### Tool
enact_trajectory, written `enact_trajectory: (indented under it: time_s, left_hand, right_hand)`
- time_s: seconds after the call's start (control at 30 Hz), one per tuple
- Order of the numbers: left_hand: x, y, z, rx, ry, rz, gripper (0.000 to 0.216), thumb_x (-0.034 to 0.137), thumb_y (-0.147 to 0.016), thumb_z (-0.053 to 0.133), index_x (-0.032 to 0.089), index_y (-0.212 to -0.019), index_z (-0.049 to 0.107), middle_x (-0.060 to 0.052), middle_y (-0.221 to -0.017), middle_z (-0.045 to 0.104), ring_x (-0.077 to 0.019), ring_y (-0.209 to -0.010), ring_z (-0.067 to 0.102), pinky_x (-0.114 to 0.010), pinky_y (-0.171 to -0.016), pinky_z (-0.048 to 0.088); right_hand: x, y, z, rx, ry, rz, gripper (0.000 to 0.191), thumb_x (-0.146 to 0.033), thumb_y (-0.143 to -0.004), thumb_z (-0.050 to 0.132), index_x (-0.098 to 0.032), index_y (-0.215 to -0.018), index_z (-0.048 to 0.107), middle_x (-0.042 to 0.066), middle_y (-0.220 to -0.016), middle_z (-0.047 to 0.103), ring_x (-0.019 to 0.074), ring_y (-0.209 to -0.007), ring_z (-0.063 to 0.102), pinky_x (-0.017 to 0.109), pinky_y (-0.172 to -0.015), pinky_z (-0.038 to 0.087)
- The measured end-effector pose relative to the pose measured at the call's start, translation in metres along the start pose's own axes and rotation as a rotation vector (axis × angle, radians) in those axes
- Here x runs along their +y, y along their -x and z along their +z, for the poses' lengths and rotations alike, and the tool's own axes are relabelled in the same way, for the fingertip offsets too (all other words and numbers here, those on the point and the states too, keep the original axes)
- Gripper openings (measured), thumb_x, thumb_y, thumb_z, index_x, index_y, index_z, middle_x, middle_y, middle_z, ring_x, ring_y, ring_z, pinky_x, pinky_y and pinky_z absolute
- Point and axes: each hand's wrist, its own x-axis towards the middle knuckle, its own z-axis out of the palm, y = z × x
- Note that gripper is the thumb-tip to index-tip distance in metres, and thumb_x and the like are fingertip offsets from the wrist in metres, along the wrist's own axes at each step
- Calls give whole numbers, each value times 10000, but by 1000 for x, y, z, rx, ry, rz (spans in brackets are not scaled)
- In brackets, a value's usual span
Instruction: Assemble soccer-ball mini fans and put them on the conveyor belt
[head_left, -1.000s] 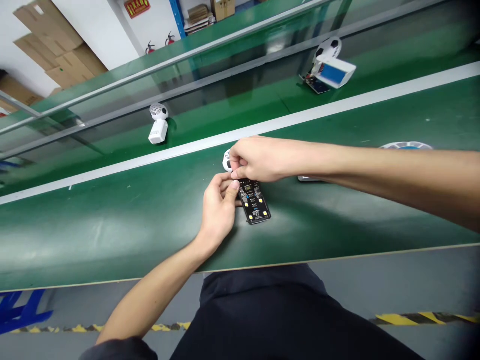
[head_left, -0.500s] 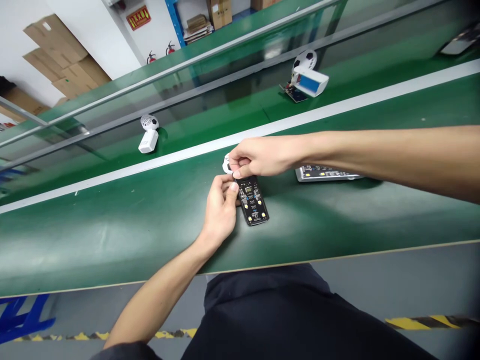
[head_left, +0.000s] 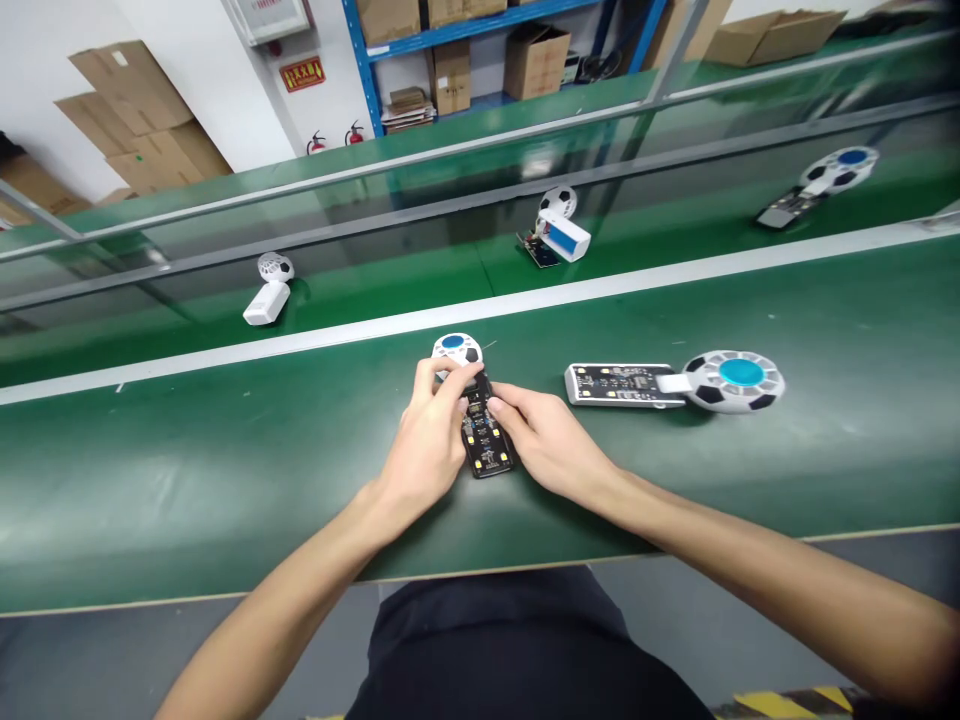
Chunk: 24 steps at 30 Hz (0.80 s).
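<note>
Left-hand fingers are arching over the upper end of a black circuit board (head_left: pixel 491 452), thumb at its edge; the right hand (head_left: pixel 559 440) is grasping the opposite edge. Both the left hand (head_left: pixel 424 445) and right seem to be bracing it. Board is showing pale-yellow squares, sitting at the green bench (head_left: pixel 225 480), below a football-patterned head (head_left: pixel 452 344). Similar unit (head_left: pixel 622 386) is lying rightward, apart.
</note>
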Motion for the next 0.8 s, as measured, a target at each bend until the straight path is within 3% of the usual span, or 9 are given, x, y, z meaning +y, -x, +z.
enact_trajectory:
  time_s: [0.13, 0.27, 0.43, 0.53, 0.63, 0.7, 0.8]
  left_hand:
    - [-4, -1, -4, 19, 97, -17, 382, 117, -926, 424, 247, -1261, 552, -87, -1220, 455, -202, -1160, 497, -388, -1006, 492]
    - [-7, 0, -6, 14, 133, -17, 363, 154, -929, 458, 251, -1266, 554, -90, -1211, 456, -196, -1117, 506, -351, -929, 526]
    - [-15, 1, -5, 40, 128, 22, 348, 202, -947, 462, 253, -1283, 532, -93, -1222, 458, -197, -1165, 508, -310, -884, 547]
    - [-16, 5, 0, 86, -35, 55, 352, 218, -966, 439, 237, -1313, 494, -105, -1261, 467, -204, -1154, 537, -335, -895, 549]
    - [-10, 12, 6, 145, -345, 84, 322, 195, -977, 390, 215, -1270, 524, -135, -1312, 485, -241, -1119, 567, -394, -885, 543]
    - [-2, 16, 9, 179, -481, 83, 314, 169, -973, 366, 202, -1224, 552, -147, -1294, 509, -258, -1074, 585, -414, -852, 543]
    - [11, 17, 10, 160, -477, 7, 267, 222, -982, 377, 176, -1187, 542, -141, -1206, 524, -234, -936, 621, -394, -771, 561]
  right_hand:
    - [2, -3, 9, 90, -75, 0, 351, -330, -990, 368, -162, -898, 662, 53, -851, 675, 196, -808, 597, 322, -790, 449]
    - [5, -6, 15, 123, -236, 50, 348, -355, -973, 403, -151, -910, 677, 46, -833, 669, 190, -792, 595, 306, -757, 448]
    - [10, -14, 6, -2, -469, 85, 301, -365, -931, 490, -152, -997, 692, 48, -912, 698, 189, -831, 619, 304, -793, 467]
    - [10, -13, -8, -121, -399, 59, 287, -357, -918, 525, -147, -1028, 687, 48, -925, 699, 192, -851, 621, 312, -808, 466]
    - [7, -6, -18, -248, -234, 82, 297, -365, -928, 506, -140, -949, 699, 33, -808, 682, 178, -718, 589, 297, -685, 446]
    - [5, -1, -18, -231, -208, 102, 299, -367, -928, 505, -139, -952, 698, 36, -810, 687, 171, -682, 576, 291, -652, 436]
    - [4, 4, -10, -105, -194, 104, 294, -365, -931, 501, -145, -982, 688, 56, -892, 708, 189, -749, 603, 299, -696, 450]
